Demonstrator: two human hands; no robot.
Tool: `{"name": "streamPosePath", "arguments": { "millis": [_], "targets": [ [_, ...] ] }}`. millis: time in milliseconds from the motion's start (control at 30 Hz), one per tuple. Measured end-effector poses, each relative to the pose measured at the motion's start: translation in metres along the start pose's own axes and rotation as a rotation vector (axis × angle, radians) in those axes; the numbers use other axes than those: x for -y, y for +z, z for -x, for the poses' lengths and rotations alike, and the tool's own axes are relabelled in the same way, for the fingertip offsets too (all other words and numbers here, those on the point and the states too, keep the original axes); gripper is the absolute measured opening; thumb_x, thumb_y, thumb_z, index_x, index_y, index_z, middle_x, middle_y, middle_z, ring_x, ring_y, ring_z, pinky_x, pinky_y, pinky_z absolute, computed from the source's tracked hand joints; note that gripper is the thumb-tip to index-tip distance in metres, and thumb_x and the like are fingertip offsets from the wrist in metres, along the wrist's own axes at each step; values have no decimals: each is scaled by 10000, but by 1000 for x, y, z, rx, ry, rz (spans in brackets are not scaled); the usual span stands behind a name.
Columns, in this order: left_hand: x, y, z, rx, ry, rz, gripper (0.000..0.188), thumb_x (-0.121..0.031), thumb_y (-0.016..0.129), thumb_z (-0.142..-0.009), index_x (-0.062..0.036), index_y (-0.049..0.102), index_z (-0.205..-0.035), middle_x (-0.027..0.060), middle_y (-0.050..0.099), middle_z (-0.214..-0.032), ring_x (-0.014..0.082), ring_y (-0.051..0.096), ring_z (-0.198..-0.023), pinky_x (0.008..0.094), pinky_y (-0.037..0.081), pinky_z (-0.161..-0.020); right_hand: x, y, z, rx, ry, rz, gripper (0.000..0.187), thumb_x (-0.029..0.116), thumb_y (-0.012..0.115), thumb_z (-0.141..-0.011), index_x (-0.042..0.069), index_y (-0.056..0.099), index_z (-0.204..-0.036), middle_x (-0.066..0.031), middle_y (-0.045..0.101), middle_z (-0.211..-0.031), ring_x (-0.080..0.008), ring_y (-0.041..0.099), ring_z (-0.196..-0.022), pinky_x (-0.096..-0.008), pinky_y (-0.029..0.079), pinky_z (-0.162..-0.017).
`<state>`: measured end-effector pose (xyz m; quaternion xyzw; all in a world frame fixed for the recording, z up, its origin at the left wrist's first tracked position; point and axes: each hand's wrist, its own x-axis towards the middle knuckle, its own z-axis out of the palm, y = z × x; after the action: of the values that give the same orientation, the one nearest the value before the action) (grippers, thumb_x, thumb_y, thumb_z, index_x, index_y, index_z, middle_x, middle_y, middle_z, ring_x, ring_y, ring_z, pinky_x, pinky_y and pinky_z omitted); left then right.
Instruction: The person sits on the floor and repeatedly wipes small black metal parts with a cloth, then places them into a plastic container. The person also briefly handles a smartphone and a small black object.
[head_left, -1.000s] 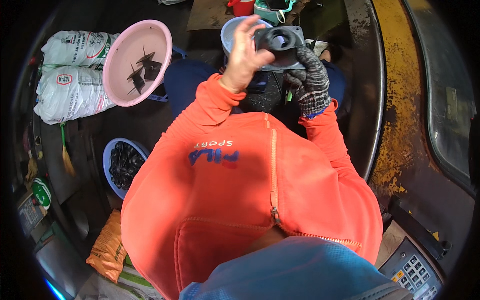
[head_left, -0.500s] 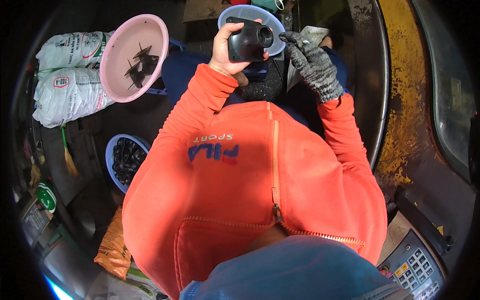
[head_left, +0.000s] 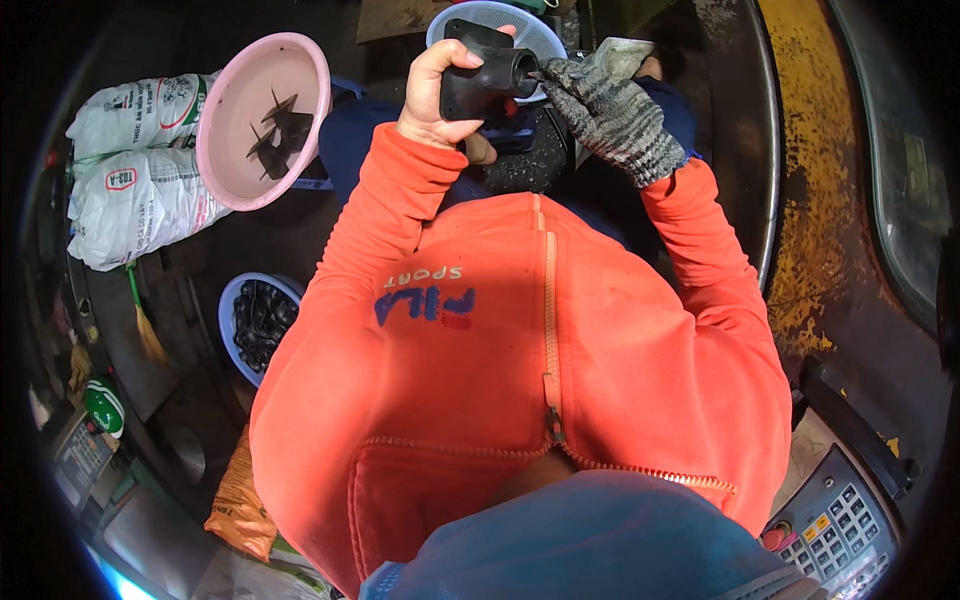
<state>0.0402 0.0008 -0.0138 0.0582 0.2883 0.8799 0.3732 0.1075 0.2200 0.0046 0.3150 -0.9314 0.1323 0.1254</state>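
Note:
My bare left hand (head_left: 432, 92) grips a black moulded part (head_left: 485, 88) that has a flat flange and a short round tube. The tube's mouth points to the right. My right hand (head_left: 618, 118), in a grey knitted glove, has its fingers pinched together at the rim of that mouth. A thin tip seems to stick out of the pinch, too small to name. Behind the part is a light-blue perforated basket (head_left: 545, 38), half hidden. To the left, a pink basin (head_left: 237, 110) holds several dark finned pieces (head_left: 285, 130).
Lower left stands a blue tub (head_left: 232, 350) full of small black pieces. White printed sacks (head_left: 140, 200) lie at the far left, an orange sack (head_left: 245, 500) below. A yellow, worn machine frame (head_left: 805, 200) rises on the right, with a keypad panel (head_left: 840, 520) at lower right.
My left hand has turned the black part, so its flange shows more from the side. My gloved right hand has moved left, bringing its fingertips to the tube's mouth.

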Motion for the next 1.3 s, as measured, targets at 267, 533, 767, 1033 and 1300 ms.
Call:
{"name": "streamPosePath", "arguments": {
  "millis": [267,533,767,1033,1300],
  "targets": [
    [-4,7,-5,22,203,-52,735,-160,502,-659,88,341,-1332,243,538,-1169,319,559,-1011,438,492,-850,7,18,0,-57,30,-24,401,87,538,-855,58,538,-1255,-153,563,-1219,-303,575,-1070,-378,480,-881],
    [-4,28,-3,53,436,-21,835,-39,538,-556,88,339,-1357,172,519,-1178,272,553,-1050,344,458,-934,20,15,-5,-219,-70,6,498,126,528,-845,68,442,-1332,-151,536,-1231,-298,571,-1062,-386,496,-856],
    [-7,31,-3,103,615,-406,899,-157,676,-628,69,273,-1400,146,492,-1206,236,542,-1055,330,440,-922,33,-4,-14,-191,-32,-156,472,160,565,-831,75,471,-1285,-140,560,-1173,-302,586,-1003,-399,497,-817],
    [-13,22,-11,238,1060,-986,868,-210,635,-679,63,235,-1399,199,455,-1237,252,520,-1032,362,448,-895,44,-53,-29,265,519,-1041,283,181,589,-856,63,583,-1114,-74,627,-973,-197,625,-875,-329,506,-719],
    [-22,16,-15,320,1323,-1280,828,-120,585,-608,32,307,-1373,214,440,-1241,290,531,-1033,376,462,-890,52,-65,-32,260,1087,-1903,301,369,538,-924,111,618,-1055,88,400,-561,-10,313,-391,-164,231,-338]
  ]
}}
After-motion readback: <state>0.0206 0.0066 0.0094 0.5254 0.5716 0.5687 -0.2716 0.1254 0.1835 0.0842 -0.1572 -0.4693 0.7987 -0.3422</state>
